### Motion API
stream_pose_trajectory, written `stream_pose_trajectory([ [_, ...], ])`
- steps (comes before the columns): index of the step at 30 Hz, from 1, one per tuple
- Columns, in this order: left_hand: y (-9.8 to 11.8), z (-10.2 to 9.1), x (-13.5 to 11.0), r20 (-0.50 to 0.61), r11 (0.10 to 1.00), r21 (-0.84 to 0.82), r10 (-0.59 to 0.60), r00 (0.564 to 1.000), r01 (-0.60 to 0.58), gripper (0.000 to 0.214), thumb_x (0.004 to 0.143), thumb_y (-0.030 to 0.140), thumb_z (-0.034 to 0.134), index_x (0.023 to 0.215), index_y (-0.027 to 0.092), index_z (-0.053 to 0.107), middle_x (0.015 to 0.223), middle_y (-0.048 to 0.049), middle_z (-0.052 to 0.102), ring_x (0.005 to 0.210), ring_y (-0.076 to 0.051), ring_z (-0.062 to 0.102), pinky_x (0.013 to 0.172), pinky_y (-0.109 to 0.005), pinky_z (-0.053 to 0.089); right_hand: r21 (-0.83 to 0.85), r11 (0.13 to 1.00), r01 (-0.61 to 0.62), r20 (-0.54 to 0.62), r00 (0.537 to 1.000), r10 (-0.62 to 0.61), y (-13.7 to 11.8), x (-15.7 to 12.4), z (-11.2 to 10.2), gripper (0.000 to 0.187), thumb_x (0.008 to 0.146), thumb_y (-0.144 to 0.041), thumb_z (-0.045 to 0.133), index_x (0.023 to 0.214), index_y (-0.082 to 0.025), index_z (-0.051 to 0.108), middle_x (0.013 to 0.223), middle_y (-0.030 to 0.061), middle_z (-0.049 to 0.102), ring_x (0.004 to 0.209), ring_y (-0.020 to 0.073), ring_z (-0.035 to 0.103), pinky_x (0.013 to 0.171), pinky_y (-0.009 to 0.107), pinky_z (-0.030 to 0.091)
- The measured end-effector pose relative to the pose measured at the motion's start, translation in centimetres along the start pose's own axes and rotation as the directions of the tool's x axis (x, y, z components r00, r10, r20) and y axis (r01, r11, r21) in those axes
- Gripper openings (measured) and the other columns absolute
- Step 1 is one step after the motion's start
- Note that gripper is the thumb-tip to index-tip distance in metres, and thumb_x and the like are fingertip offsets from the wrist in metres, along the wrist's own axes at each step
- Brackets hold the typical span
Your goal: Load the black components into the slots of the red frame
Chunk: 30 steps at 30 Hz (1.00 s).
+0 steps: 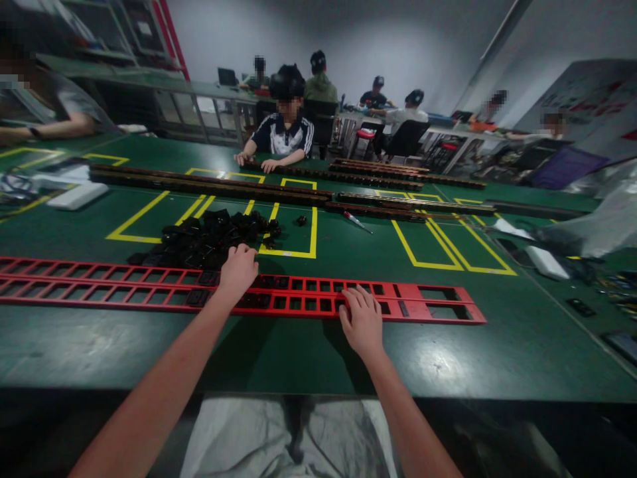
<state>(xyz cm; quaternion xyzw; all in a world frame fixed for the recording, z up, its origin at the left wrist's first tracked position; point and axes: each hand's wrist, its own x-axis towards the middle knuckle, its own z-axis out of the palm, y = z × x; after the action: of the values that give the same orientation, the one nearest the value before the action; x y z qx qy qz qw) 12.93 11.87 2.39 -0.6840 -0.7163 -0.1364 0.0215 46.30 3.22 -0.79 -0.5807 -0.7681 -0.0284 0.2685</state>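
The person's forearms [164, 375] are reaching over a green table [428, 362], where a long red slotted frame [411, 292] is lying crosswise, its long axis running left to right. A heap of black parts [199, 239] is sitting just beyond and left of the left hand [239, 271], the nearer one; whether its curling fingers are pinching anything is unclear. The right hand [363, 322] is resting on the frame, thumb and fingers apart. Black blocks [256, 301] are filling a few slots.

My red frame [308, 295] is looking smooth and satiny, the black pieces [204, 236] are resembling glossy plastic, and the green tabletop [298, 358] is gleaming.
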Motion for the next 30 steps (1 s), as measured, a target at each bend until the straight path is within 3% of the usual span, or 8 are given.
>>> stream_pose_trajectory([
  [4,-0.8,0.7,0.5,-0.011,1.0,-0.013,-0.012,1.0,0.012,0.036,0.087,0.015,0.051,0.118,0.011,0.069,0.128,-0.0186,0.057,0.118,-0.034,0.05,0.101,-0.044,0.051,0.005,1.0,0.002,-0.006,1.0,-0.001,0.0,0.0,0.1,0.033,0.099,-0.028,0.049,0.128,-0.02,0.064,0.134,0.009,0.067,0.137,0.0287,0.049,0.112,0.049,0.035],
  [9,-1.1,0.7,0.8,0.017,1.0,-0.008,-0.011,1.0,0.011,0.031,0.086,0.009,0.047,0.104,0.015,0.072,0.121,-0.0169,0.061,0.115,-0.033,0.052,0.098,-0.043,0.052,0.003,1.0,-0.001,-0.007,1.0,0.001,0.1,-0.1,0.1,0.034,0.1,-0.029,0.048,0.129,-0.02,0.064,0.134,0.0093,0.066,0.138,0.0283,0.049,0.112,0.049,0.035],
  [15,-1.1,0.2,0.7,-0.02,1.0,-0.001,-0.03,0.999,0.03,0.033,0.085,0.013,0.051,0.115,0.016,0.066,0.113,-0.016,0.062,0.111,-0.034,0.056,0.101,-0.049,0.05,0.018,1.0,-0.016,0.007,1.0,0.015,-0.1,0.0,-0.1,0.034,0.1,-0.03,0.048,0.129,-0.02,0.065,0.135,0.0092,0.066,0.138,0.0287,0.048,0.113,0.049,0.034],
  [18,-0.8,0.0,0.1,-0.09,0.97,-0.24,0.02,0.996,-0.041,0.031,0.086,0.018,0.055,0.115,0.018,0.065,0.119,-0.012,0.061,0.111,-0.028,0.06,0.102,-0.043,0.052,0.031,0.999,-0.02,0.011,1.0,0.019,-0.1,0.0,-0.1,0.034,0.1,-0.029,0.049,0.129,-0.02,0.064,0.135,0.0093,0.066,0.138,0.029,0.048,0.113,0.051,0.035],
  [22,0.4,-0.4,-1.4,-0.213,0.817,-0.55,0.062,0.975,-0.172,0.036,0.086,0.022,0.058,0.121,0.018,0.062,0.124,-0.0098,0.063,0.114,-0.023,0.062,0.095,-0.037,0.057,0.096,0.995,-0.019,-0.034,0.999,0.022,0.3,-0.1,0.0,0.032,0.098,-0.026,0.05,0.125,-0.021,0.067,0.133,0.0101,0.067,0.136,0.0288,0.051,0.112,0.052,0.037],
  [26,2.7,-0.9,-3.4,-0.245,0.76,-0.618,0.059,0.968,-0.203,0.035,0.088,0.024,0.059,0.122,0.019,0.061,0.123,-0.008,0.065,0.115,-0.023,0.063,0.099,-0.038,0.057,0.24,0.971,-0.019,-0.117,0.992,0.048,-0.4,0.3,-0.5,0.029,0.097,-0.024,0.048,0.116,-0.02,0.069,0.126,0.0115,0.069,0.122,0.027,0.06,0.106,0.049,0.045],
  [30,5.4,-1.0,-5.4,-0.253,0.739,-0.635,0.074,0.965,-0.223,0.038,0.088,0.024,0.062,0.125,0.022,0.058,0.12,-0.0072,0.065,0.115,-0.023,0.063,0.102,-0.04,0.057,0.391,0.92,0.026,-0.089,0.996,0.01,-3.9,2.4,-0.4,0.026,0.097,-0.024,0.049,0.114,-0.02,0.068,0.115,0.0108,0.072,0.111,0.0251,0.066,0.1,0.044,0.05],
])
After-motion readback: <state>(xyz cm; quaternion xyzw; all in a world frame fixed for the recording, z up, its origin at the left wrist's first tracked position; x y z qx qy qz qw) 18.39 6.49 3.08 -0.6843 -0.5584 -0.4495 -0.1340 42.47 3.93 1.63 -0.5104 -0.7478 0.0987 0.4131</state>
